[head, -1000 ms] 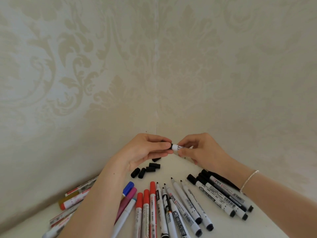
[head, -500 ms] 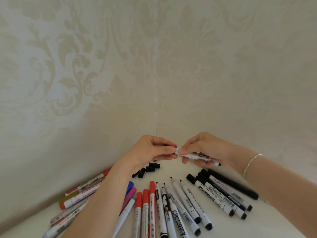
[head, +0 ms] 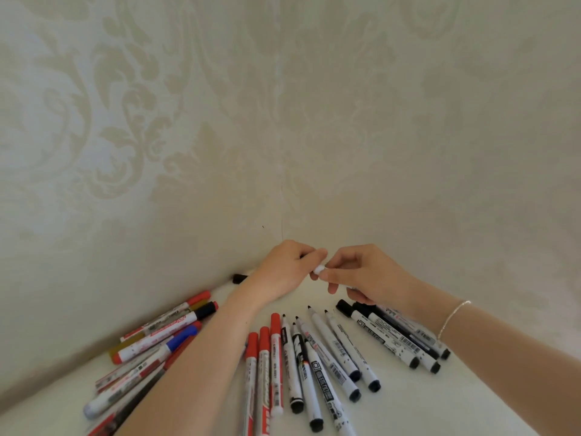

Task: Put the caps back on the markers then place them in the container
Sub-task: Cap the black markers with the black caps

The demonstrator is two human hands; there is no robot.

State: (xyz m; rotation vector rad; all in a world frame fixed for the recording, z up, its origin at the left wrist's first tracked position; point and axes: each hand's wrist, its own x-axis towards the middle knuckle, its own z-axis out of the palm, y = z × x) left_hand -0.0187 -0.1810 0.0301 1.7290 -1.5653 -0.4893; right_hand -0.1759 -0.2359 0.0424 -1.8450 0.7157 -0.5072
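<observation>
My left hand (head: 287, 269) and my right hand (head: 361, 275) meet fingertip to fingertip above the table's back corner. Between them shows the white end of a marker (head: 318, 270). My right hand grips that marker, and the hand hides the rest of its body. My left hand's fingers curl around a small black cap (head: 302, 256), of which only a dark sliver shows. Several uncapped black-tipped markers (head: 333, 344) lie fanned out below the hands. No container is in view.
Red-capped markers (head: 265, 357) lie beside the uncapped ones. Capped black markers (head: 393, 335) lie under my right wrist. A mixed pile of markers (head: 157, 338) lies along the left wall. One black cap (head: 239, 277) sits by the wall. Patterned walls close the corner.
My hands have drawn closer together. The marker, earlier sticking out from my right hand, is now almost hidden in it. My left arm now covers the loose caps on the table.
</observation>
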